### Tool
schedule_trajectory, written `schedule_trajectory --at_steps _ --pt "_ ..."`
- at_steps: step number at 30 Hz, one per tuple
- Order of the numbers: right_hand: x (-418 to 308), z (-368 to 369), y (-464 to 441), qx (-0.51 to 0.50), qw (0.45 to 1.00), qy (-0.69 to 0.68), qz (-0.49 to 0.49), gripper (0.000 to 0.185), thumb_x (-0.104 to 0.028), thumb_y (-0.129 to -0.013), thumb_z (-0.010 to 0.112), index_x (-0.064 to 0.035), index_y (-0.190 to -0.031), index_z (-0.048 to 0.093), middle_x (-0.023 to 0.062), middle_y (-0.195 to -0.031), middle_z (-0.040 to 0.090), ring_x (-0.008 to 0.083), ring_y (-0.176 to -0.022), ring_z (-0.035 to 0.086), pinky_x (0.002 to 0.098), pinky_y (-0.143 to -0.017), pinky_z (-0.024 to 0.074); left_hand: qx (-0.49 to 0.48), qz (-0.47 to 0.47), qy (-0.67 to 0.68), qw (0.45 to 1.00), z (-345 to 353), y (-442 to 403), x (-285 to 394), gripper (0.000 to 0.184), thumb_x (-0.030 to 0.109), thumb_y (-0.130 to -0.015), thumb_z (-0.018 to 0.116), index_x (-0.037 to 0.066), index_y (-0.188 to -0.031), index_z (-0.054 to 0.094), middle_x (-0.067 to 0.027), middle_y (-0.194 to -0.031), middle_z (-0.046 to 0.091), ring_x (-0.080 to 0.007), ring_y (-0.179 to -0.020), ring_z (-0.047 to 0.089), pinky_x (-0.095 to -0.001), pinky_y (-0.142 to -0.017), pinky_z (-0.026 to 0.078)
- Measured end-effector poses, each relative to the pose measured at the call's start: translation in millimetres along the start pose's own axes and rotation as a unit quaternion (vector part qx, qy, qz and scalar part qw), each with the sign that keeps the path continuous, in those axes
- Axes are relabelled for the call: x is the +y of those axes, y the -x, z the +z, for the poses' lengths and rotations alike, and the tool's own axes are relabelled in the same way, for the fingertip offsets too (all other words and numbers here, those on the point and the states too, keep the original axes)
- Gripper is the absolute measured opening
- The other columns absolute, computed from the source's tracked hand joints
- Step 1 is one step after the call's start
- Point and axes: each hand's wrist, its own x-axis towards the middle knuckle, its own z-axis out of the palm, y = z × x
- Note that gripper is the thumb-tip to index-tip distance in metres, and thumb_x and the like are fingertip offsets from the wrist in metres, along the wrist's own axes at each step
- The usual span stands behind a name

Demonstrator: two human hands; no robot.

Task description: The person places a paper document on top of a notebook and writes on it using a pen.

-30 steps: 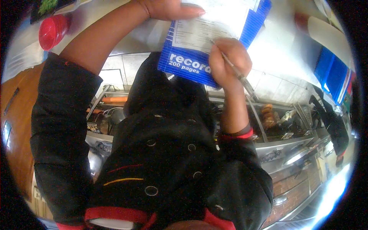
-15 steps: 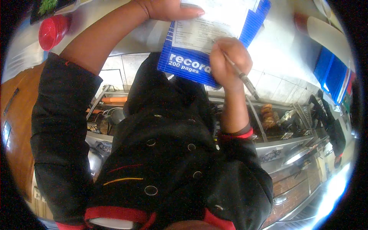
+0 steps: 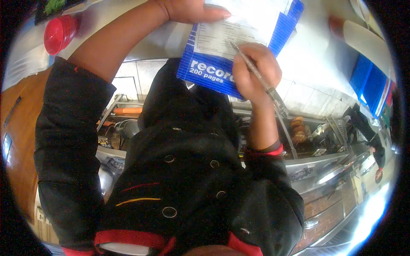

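My right hand (image 3: 257,70) is closed round a slim pen (image 3: 256,72), its tip over the lower part of a white printed form (image 3: 220,36). The form lies on a blue record book (image 3: 209,77) marked "record 200 pages". My left hand (image 3: 192,9) rests at the form's upper left, thumb stretched flat across the paper. The top edge of the view cuts off its other fingers. Under the book is a pale metal worktop (image 3: 158,42).
Red bowls (image 3: 60,35) stand at the upper left beside a dark tray with green leaves (image 3: 55,5). A blue folder (image 3: 363,81) is at the right. Shelves with pans (image 3: 128,128) run below the worktop. Another person in dark clothes (image 3: 361,121) stands at far right.
The pen tip has shifted slightly left on the form and the pen lies at a different slant. My left hand stays on the paper. The person at far right has moved a little.
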Motion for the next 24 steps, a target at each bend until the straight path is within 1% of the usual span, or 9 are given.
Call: schedule_trajectory --at_steps 1,3,9,21,24 --pt "2.5 1.5 0.5 0.0 1.0 -0.001 0.0 0.008 -0.008 -0.076 0.073 -0.0048 -0.081 0.068 0.0147 -0.083 0.071 0.035 -0.075 0.069 0.0428 -0.069 0.0552 -0.003 -0.002 0.0 1.0 -0.1 0.6 -0.1 0.077 0.051 -0.072 0.075 0.012 -0.137 0.059 -0.0181 -0.151 0.046 -0.0378 -0.143 0.036 -0.0532 -0.113 0.03" --pt "7.2 2.5 1.5 -0.004 0.999 -0.002 -0.041 0.009 -0.006 -0.074 0.074 -0.0048 -0.078 0.066 0.0138 -0.081 0.071 0.0336 -0.072 0.068 0.0414 -0.066 0.0547 -0.001 0.0 0.001 1.0 -0.3 1.0 0.1 0.077 0.05 -0.072 0.076 0.012 -0.137 0.059 -0.0182 -0.151 0.046 -0.0378 -0.143 0.036 -0.0533 -0.113 0.03" --pt "9.9 4.4 -0.9 -0.003 0.998 -0.002 -0.06 0.011 -0.005 -0.073 0.075 -0.006 -0.077 0.065 0.0125 -0.078 0.07 0.0326 -0.068 0.068 0.0407 -0.064 0.0543 -0.003 0.0 0.01 1.0 -2.1 -0.2 0.6 0.077 0.048 -0.071 0.077 0.011 -0.136 0.06 -0.0184 -0.151 0.046 -0.0377 -0.143 0.037 -0.0526 -0.113 0.03" --pt "10.8 5.3 -1.1 -0.029 0.998 0.0 -0.051 0.013 -0.004 -0.073 0.077 -0.0064 -0.078 0.065 0.012 -0.078 0.07 0.0334 -0.069 0.068 0.042 -0.064 0.055 0.0 -0.003 0.001 1.0 -0.7 0.6 0.4 0.077 0.049 -0.071 0.076 0.012 -0.136 0.06 -0.0174 -0.151 0.046 -0.0373 -0.143 0.036 -0.0523 -0.113 0.031" --pt "10.0 5.9 -1.5 -0.017 0.998 -0.001 -0.055 0.013 -0.004 -0.073 0.077 -0.0065 -0.077 0.065 0.0118 -0.078 0.07 0.0336 -0.068 0.067 0.042 -0.063 0.0548 0.003 -0.001 0.0 1.0 0.1 1.2 0.4 0.077 0.049 -0.071 0.076 0.012 -0.136 0.06 -0.0171 -0.151 0.046 -0.0371 -0.143 0.037 -0.0522 -0.113 0.031"
